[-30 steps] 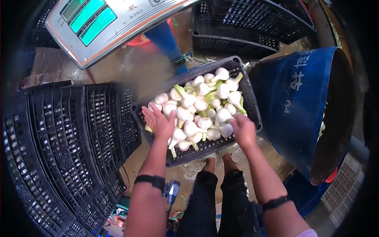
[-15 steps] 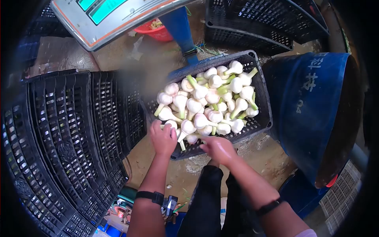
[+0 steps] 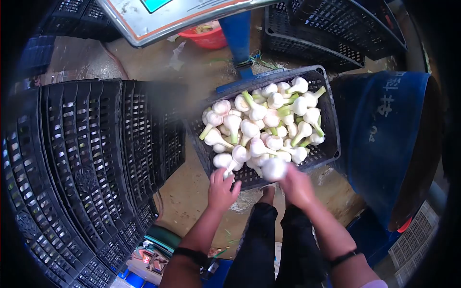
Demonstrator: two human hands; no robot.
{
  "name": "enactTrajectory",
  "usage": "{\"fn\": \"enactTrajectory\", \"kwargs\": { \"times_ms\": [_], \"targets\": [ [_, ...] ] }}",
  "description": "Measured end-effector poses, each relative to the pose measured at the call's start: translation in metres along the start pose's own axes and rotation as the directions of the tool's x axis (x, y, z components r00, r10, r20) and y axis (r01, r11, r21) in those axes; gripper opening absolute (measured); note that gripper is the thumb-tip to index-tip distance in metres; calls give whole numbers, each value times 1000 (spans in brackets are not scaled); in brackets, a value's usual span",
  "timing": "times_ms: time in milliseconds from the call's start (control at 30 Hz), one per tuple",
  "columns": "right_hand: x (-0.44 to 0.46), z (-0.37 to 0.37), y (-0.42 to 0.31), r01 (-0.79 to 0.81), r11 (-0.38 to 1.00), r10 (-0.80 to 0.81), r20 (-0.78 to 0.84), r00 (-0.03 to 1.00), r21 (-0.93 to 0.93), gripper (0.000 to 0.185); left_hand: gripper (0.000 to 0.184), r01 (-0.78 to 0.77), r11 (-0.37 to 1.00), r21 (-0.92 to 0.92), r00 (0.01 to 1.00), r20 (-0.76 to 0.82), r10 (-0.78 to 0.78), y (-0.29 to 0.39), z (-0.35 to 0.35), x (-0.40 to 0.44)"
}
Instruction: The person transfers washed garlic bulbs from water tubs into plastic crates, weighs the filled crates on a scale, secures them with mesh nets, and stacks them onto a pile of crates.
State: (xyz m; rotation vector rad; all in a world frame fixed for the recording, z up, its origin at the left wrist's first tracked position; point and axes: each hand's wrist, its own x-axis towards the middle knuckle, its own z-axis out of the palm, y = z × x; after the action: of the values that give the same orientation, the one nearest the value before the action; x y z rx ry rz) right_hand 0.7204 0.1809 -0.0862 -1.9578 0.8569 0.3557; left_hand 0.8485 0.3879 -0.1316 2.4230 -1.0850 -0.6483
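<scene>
A black slotted crate (image 3: pixel 329 117) sits in front of the person's feet, within easy reach of both hands. A blue edge shows along its far side, so it may rest on the base of the scale (image 3: pixel 182 21), whose blue post (image 3: pixel 235 38) rises just beyond it.

Inside the crate, white garlic bulbs (image 3: pixel 257 112) with trimmed green stems lie heaped at mixed angles, which suggests loose piling rather than rows. Bare mesh shows along the near side.

The right hand (image 3: pixel 298 188) holds a blurred garlic bulb (image 3: pixel 274 169) over the crate's near rim, gripped from the side, probably because that leaves the bulb's round body free. The left hand (image 3: pixel 222 193) is fairly wide, fingers parted, at the near left corner beside a stem; whether it touches it, I cannot tell.

Left of the crate stand nested black crates (image 3: pixel 86 144), pale bits showing through their slots. To its right, a blue barrel (image 3: pixel 374 139) leans with its mouth turned away, hiding its contents. Beyond the crate, a red basin (image 3: pixel 206 39) holds pale scraps.
</scene>
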Motion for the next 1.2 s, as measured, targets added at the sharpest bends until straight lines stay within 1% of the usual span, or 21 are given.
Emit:
{"fn": "enactTrajectory", "kwargs": {
  "times_ms": [33,67,100,133,167,200,267,333,367,400,467,500,567,667,700,733,800,933,1000,1067,1200],
  "targets": [
    [-13,-17,13,122,982,-78,-275,958,147,28,31,100,995,-3,994,43,-100,3,5,-10],
    [-25,-37,39,238,967,-253,-500,828,-96,26,31,100,995,-5,994,38,-100,5,10,-16],
    [-48,-58,34,81,848,265,-552,791,524,17,37,127,992,0,992,-1,-127,7,16,-22],
    [-47,-83,27,455,611,259,-707,658,648,29,44,155,988,3,987,-37,-155,9,22,-24],
    [-48,-102,34,523,647,221,-793,568,555,39,49,262,953,-155,958,-76,-276,11,31,-21],
    [-35,-114,-6,561,575,460,-802,380,596,42,49,258,953,-157,960,-69,-271,16,38,-11],
    [-30,-106,12,395,646,493,-752,436,653,38,52,277,739,-615,791,-291,-539,22,49,16],
    [-16,-78,16,43,769,434,-571,697,638,31,48,308,833,-460,821,-314,-477,9,51,34],
    [-3,-61,13,-156,720,491,-339,802,676,34,47,431,797,-423,789,-251,-560,6,50,41],
    [11,-21,48,-79,902,253,-371,893,425,39,46,548,747,-376,744,-191,-641,7,51,45],
    [33,-2,17,-76,993,101,-342,934,87,46,44,536,770,-347,752,-219,-622,18,47,46],
    [42,7,15,-79,992,107,-345,932,94,46,45,541,785,-302,755,-237,-611,21,47,43],
    [61,26,26,133,867,-292,-274,916,-480,44,45,540,803,-254,765,-249,-593,29,41,44],
    [76,20,54,89,880,-173,-141,975,-466,38,45,458,855,-244,784,-343,-517,36,19,54],
    [73,15,61,62,898,-227,-339,913,-435,30,44,415,880,-234,804,-360,-474,37,14,65],
    [71,15,64,56,899,-222,-341,913,-435,30,43,372,900,-225,819,-376,-433,36,12,75],
    [70,16,71,-292,890,104,-468,878,-351,27,40,315,941,-124,836,-432,-337,29,17,99],
    [73,18,70,-202,942,-5,-616,788,-266,30,41,163,942,-294,887,-375,-270,34,35,164],
    [75,16,64,-185,945,-44,-668,743,-268,34,45,268,949,-164,920,-250,-303,50,37,190],
    [79,10,55,-65,960,-113,-592,798,-271,37,46,487,871,-62,847,-210,-488,68,44,207],
    [104,0,33,27,986,-128,-649,750,-163,33,39,490,872,3,844,-251,-473,82,48,206]
  ]
}}
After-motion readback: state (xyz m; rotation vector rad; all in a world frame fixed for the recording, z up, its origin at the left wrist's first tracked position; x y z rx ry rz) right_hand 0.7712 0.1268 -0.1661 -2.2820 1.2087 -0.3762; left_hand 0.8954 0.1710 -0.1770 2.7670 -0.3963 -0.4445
